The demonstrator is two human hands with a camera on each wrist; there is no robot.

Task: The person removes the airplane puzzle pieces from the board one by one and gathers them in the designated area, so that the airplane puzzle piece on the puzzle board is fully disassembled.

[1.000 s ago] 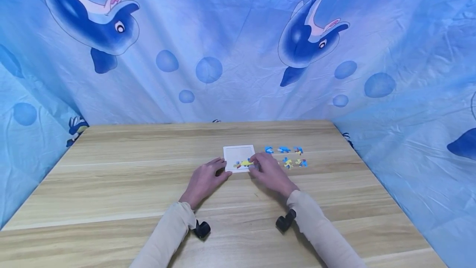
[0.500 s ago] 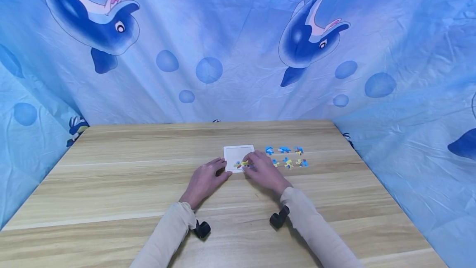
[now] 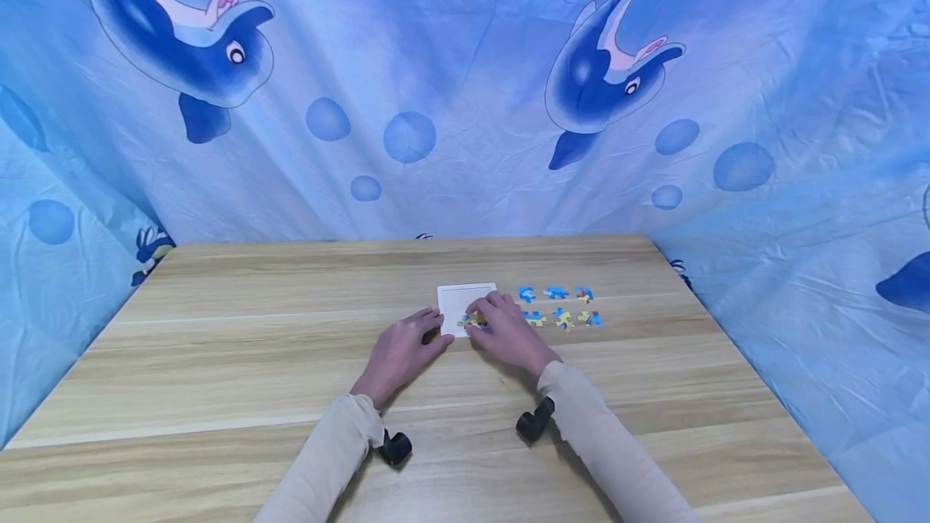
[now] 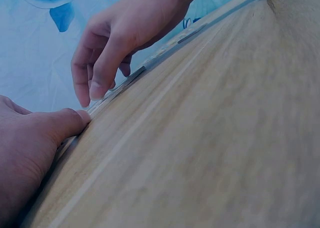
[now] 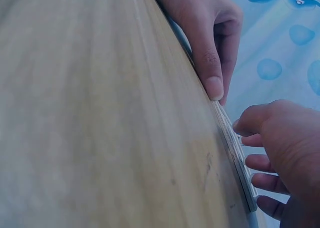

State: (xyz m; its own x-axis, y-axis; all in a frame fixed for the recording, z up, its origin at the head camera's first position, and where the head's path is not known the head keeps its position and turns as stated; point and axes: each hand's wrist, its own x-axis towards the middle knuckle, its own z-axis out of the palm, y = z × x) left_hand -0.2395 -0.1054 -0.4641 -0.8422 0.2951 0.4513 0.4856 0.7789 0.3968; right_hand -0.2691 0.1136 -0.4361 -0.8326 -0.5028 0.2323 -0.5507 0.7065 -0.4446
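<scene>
A white puzzle tray (image 3: 458, 299) lies on the wooden table, with yellow and blue jigsaw pieces along its near side. My left hand (image 3: 404, 352) holds the tray's near left corner; in the right wrist view its thumb presses the tray edge (image 5: 235, 153). Over the tray's near right part, my right hand (image 3: 512, 332) has thumb and forefinger at a yellow puzzle piece (image 3: 477, 319), pinching it beside a piece on the left. The fingers partly cover these pieces. The left wrist view shows the right hand (image 4: 135, 32) with bent fingers pointing down, its piece not visible.
To the tray's right lie two rows of loose puzzle pieces, among them a blue one (image 3: 556, 292) and a yellow one (image 3: 563, 318). A blue dolphin-print curtain (image 3: 465, 103) stands behind the table (image 3: 254, 329) and along its sides.
My right hand has moved left over the tray with the yellow piece, closer to the piece at the left. More loose pieces show behind it. The left hand and tray have stayed put.
</scene>
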